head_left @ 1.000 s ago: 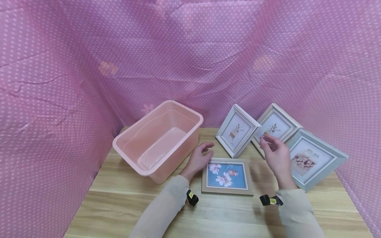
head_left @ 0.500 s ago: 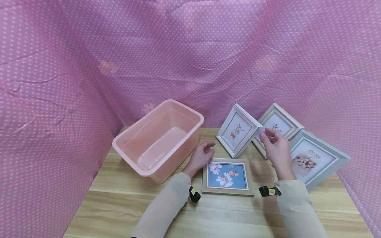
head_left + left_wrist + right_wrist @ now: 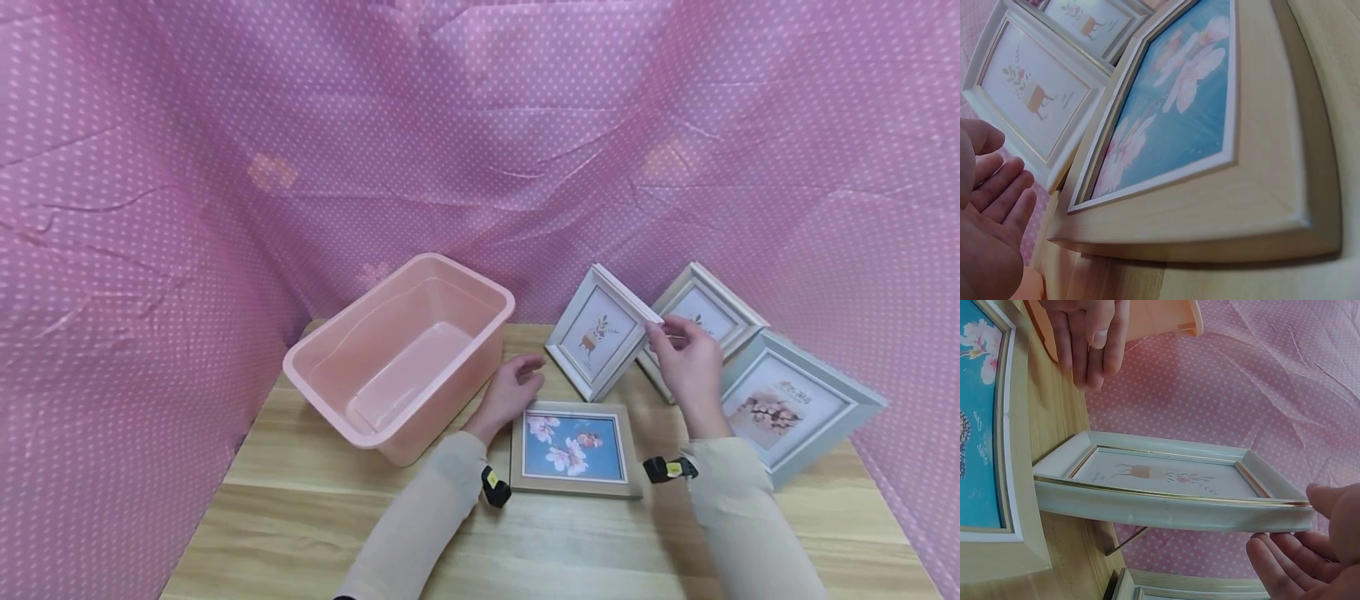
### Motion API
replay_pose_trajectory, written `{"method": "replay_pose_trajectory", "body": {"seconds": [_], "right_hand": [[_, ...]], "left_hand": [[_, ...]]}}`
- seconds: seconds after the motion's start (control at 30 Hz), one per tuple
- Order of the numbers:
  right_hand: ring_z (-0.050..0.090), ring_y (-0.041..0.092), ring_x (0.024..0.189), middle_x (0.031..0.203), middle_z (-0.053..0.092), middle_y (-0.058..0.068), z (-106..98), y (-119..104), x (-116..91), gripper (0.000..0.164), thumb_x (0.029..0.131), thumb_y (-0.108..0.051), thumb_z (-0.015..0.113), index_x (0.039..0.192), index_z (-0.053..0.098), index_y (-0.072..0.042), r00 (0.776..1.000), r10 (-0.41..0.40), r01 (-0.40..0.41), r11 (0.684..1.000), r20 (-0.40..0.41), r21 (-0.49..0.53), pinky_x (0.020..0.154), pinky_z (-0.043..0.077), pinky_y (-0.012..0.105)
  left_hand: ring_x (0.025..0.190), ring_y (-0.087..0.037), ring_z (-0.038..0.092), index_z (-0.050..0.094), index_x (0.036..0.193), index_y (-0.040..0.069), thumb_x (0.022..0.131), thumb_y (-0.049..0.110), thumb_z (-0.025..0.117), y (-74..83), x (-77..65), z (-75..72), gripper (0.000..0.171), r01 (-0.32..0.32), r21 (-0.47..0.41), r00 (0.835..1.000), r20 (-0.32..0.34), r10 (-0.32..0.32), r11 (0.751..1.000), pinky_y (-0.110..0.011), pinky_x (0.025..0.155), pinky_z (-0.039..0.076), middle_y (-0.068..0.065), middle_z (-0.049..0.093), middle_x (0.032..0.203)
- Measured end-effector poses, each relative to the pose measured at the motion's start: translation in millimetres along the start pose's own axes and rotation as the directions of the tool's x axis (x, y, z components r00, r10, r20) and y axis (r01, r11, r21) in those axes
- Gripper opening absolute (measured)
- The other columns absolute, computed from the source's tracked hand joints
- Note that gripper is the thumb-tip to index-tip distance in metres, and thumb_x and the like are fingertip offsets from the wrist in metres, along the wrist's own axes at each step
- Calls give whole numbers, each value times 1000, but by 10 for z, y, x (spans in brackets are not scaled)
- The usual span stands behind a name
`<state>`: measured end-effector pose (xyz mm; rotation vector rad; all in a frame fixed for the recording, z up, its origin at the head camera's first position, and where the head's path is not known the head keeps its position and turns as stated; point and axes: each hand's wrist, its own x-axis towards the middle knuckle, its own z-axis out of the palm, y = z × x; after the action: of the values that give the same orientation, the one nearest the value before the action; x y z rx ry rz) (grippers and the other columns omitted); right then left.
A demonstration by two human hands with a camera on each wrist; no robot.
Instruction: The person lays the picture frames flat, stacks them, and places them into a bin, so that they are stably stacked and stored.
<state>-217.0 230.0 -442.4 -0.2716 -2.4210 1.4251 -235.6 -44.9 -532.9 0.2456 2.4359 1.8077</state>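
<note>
A white picture frame (image 3: 600, 333) with a potted-plant print stands tilted on the table in the head view. My right hand (image 3: 686, 354) pinches its upper right corner; in the right wrist view the thumb (image 3: 1324, 499) lies at the front edge and the fingers (image 3: 1291, 559) along the outer side. My left hand (image 3: 510, 392) has relaxed, slightly bent fingers and holds nothing, between the bin and a wood-coloured frame (image 3: 573, 487) with a blue flower picture, which lies flat. The left wrist view shows the left hand's fingers (image 3: 1004, 194) beside that flat frame.
A pink plastic bin (image 3: 457, 400) stands at the left of the wooden table (image 3: 300, 533). Two more frames stand at the right: a cream one (image 3: 723, 296) behind and a grey-blue one (image 3: 825, 433) in front. Pink dotted cloth (image 3: 480, 150) hangs behind.
My right hand has moved left and slightly up from in front of the cream frame to the white frame's corner and taken hold there. The left hand has barely shifted.
</note>
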Motion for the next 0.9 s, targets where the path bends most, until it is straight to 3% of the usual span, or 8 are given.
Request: {"method": "replay_pose_trajectory", "body": {"seconds": [0.2,0.37,0.5,0.77,0.9], "right_hand": [[64,-6,81,126,77,24,60,-28,26,48,109,-37,63,139,67,1,999,40,-39,999,11,-33,69,51,2],[75,19,94,121,78,25,111,-54,45,44,110,-34,62,134,69,2,1000,26,-27,998,-11,-60,70,49,4],[76,33,103,120,78,26,131,-63,54,43,110,-33,62,133,69,3,999,17,-19,998,-32,-68,73,47,7],[74,40,113,124,75,29,96,-59,75,43,110,-29,61,135,67,6,998,-7,3,998,-67,-58,76,43,7],[74,34,108,125,75,28,65,-71,87,43,110,-29,61,136,66,5,998,-17,13,998,-68,-57,74,44,5]], "left_hand": [[138,-39,64,65,142,-1,104,7,65,-8,12,-12,39,-26,0,1000,3,26,1000,-50,121,52,-20,69,145],[139,-38,64,64,143,-1,105,7,65,-3,26,-23,40,-14,5,1000,8,14,1000,-49,121,51,-19,68,146],[139,-37,63,64,144,0,104,8,65,8,39,-19,41,-2,-1,1000,14,2,1000,-47,121,52,-18,68,147],[141,-35,62,61,148,3,106,11,65,41,42,-17,44,37,-7,999,20,-37,999,-47,122,51,-13,67,150],[140,-35,63,63,147,4,105,11,65,46,38,-27,43,44,7,999,14,-44,999,-47,122,51,-13,67,149]]}}
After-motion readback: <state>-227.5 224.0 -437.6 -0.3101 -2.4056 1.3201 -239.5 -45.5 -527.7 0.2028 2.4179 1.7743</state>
